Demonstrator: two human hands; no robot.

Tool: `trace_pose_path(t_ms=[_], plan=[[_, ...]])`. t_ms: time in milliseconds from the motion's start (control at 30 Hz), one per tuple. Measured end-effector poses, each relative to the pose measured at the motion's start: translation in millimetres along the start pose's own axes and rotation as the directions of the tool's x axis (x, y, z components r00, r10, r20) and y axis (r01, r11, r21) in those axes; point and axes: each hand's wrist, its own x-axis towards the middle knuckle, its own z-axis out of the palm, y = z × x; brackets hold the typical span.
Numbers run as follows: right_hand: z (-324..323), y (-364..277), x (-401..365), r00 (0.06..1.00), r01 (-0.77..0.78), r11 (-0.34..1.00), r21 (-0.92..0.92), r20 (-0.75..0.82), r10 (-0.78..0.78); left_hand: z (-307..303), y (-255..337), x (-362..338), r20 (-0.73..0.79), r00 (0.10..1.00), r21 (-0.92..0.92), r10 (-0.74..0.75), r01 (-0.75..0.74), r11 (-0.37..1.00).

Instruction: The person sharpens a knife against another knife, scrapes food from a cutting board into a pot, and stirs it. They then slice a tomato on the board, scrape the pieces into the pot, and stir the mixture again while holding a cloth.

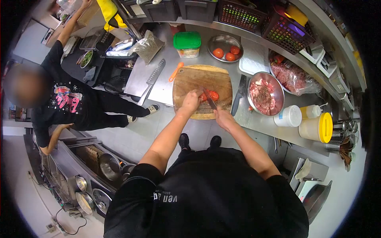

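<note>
A wooden cutting board (190, 82) lies on the steel counter. Cut red tomato (213, 95) is on its lower middle. My left hand (192, 101) is closed at the left end of the tomato, its fingertips against a piece. My right hand (224, 119) is wrapped round the handle of a knife (210, 100), whose blade lies across the tomato and points up and left. To the left of the board are an orange peeler (176, 72) and a large knife (156, 72). A black-handled knife (238, 96) lies to its right.
Behind the board stand a green-lidded tub (187, 40) and a pan (215, 41) with tomatoes. On the right are a bowl of meat (264, 94), a white tub (288, 116) and a yellow-lidded container (316, 127). Another person (67, 91) stands at the left.
</note>
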Motion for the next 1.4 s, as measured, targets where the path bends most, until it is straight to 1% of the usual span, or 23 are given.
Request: trace_pose_path(t_ms=[33,67,133,200,333,433,467,500,533,667,767,833,900,933,1033,1100,1167,1233,1267,1300,1333,1367,1400], plan=[[-4,1,-5,1.0,0.002,1.0,-0.003,-0.003,-0.002,2,1,-1,-0.083,0.997,0.002,0.011,-0.011,1.0],[-7,6,-11,0.999,0.036,0.999,-0.033,-0.02,-0.037,3,-1,-3,-0.087,0.996,0.001,0.011,-0.01,1.0],[-14,3,-24,0.997,0.067,0.996,-0.066,-0.031,-0.069,0,4,-5,-0.032,0.99,-0.051,-0.139,0.137,0.989],[-22,-4,-36,0.998,0.003,0.996,-0.089,0.07,0.004,-1,5,-5,-0.023,0.991,-0.03,-0.13,0.129,0.991],[-13,2,-32,0.996,0.033,0.993,-0.113,0.085,-0.024,-3,7,-2,0.018,0.993,0.047,-0.117,0.116,0.992],[-2,6,-16,0.996,0.012,0.994,-0.106,0.085,-0.003,-6,11,-1,0.067,0.985,0.026,-0.159,0.158,0.987],[4,4,-6,0.998,-0.007,0.999,-0.052,0.065,0.01,1,6,-2,0.07,0.985,0.024,-0.16,0.158,0.987],[7,1,1,0.999,-0.022,1.0,0.002,0.044,0.022,14,-7,-5,0.002,0.993,0.053,-0.114,0.114,0.992],[6,-4,5,0.999,-0.022,1.0,0.004,0.04,0.021,16,-9,-4,-0.066,0.996,0.087,-0.062,0.067,0.994],[-2,-12,7,0.998,-0.037,0.999,0.029,0.051,0.036,11,-3,-3,-0.049,0.998,0.099,-0.049,0.054,0.994],[-11,-10,-13,0.999,0.002,1.0,0.01,0.034,-0.002,1,4,-5,-0.056,0.994,0.035,-0.09,0.092,0.995],[-19,-12,-28,1.0,0.024,1.0,-0.007,0.019,-0.024,4,0,-9,-0.144,0.986,-0.043,-0.083,0.077,0.996],[-21,-13,-38,0.997,-0.001,0.999,-0.044,0.083,0.004,6,-2,-10,-0.109,0.99,-0.048,-0.087,0.082,0.995],[-19,-12,-38,0.996,-0.002,0.999,-0.045,0.088,0.006,4,-2,-10,-0.077,0.993,-0.046,-0.085,0.081,0.996],[-12,-6,-34,0.996,0.009,0.998,-0.065,0.093,-0.003,5,2,-9,-0.065,0.99,0.004,-0.128,0.129,0.992],[1,6,-22,0.996,0.07,0.997,-0.028,0.061,-0.069,3,0,-6,-0.044,0.993,0.007,-0.113,0.113,0.994],[6,-8,-5,0.995,0.036,0.999,-0.018,0.096,-0.034,7,2,-10,-0.022,0.995,0.007,-0.101,0.101,0.995],[-1,-25,-1,0.993,0.019,1.0,-0.017,0.115,-0.017,6,1,-6,0.007,0.989,-0.004,-0.146,0.146,0.989],[-7,-33,-3,0.99,-0.057,0.997,0.043,0.13,0.051,4,1,-5,-0.005,0.99,0.003,-0.143,0.143,0.99],[-11,-39,-7,0.981,-0.139,0.985,0.102,0.153,0.122,2,4,-7,-0.062,0.989,0.017,-0.134,0.136,0.991],[-13,-38,-12,0.981,-0.136,0.986,0.101,0.152,0.12,1,7,-11,-0.116,0.985,0.025,-0.126,0.13,0.991],[-16,-32,-19,0.99,-0.081,0.996,0.025,0.117,0.078,0,8,-13,-0.152,0.981,-0.061,-0.12,0.112,0.992],[-17,-25,-25,0.996,-0.031,0.998,-0.053,0.086,0.036,1,5,-14,-0.149,0.982,-0.067,-0.12,0.111,0.992]])
